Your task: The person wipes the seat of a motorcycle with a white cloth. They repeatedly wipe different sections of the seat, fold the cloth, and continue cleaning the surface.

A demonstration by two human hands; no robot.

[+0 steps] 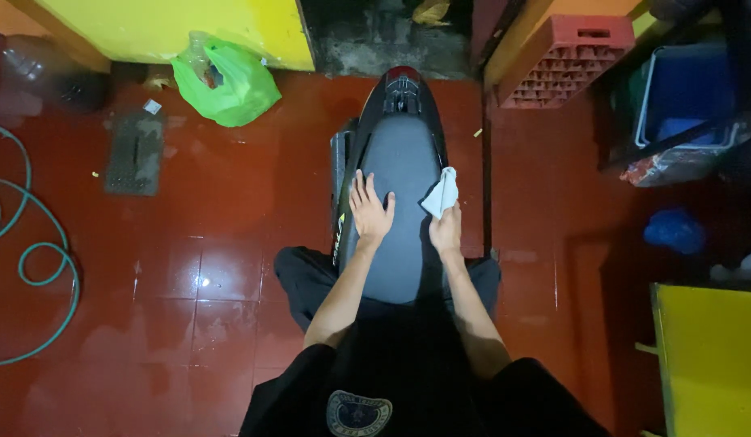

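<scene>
Grip: right hand (446, 231) clenched my cloth (441, 193); left hand (370, 212) flat, released, on seat (399, 158).
Risk: wet floor (205, 235) — I judged slipping likely.

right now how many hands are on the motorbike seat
2. The left hand lies flat on the left side of the seat. The right hand is at the seat's right edge, gripping a pale cloth.

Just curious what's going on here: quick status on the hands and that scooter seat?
Left hand flat on the scooter seat. Right hand holds a pale cloth at the seat's right edge. Nothing blocking the seat.
</scene>
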